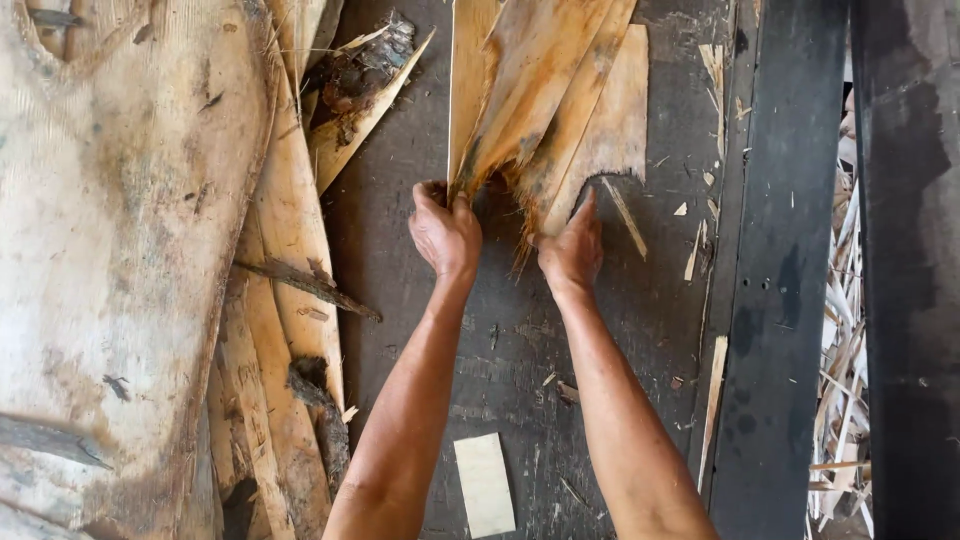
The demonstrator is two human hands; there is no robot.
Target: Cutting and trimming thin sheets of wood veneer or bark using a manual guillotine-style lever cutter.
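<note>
Left hand (446,232) clamped on torn veneer sheet (545,100) edge, centre frame | right hand (572,250) flat, pressing the frayed end — hands apart | advice: pull along the grain, steady on dark tabletop (510,340)

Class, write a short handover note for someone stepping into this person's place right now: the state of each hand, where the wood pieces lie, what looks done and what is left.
Left hand: closed on the frayed near edge of the veneer sheets, at their left corner.
Right hand: fingers pressed against the torn edge of the same sheets; a full grip cannot be seen.
The sheets lie fanned on the dark bench, away from the body. A large pale slab and bark strips lie to the left; a small pale offcut lies near the elbows.
Done: sheets are in hand.
Left: they remain together, ragged edge untrimmed.
</note>
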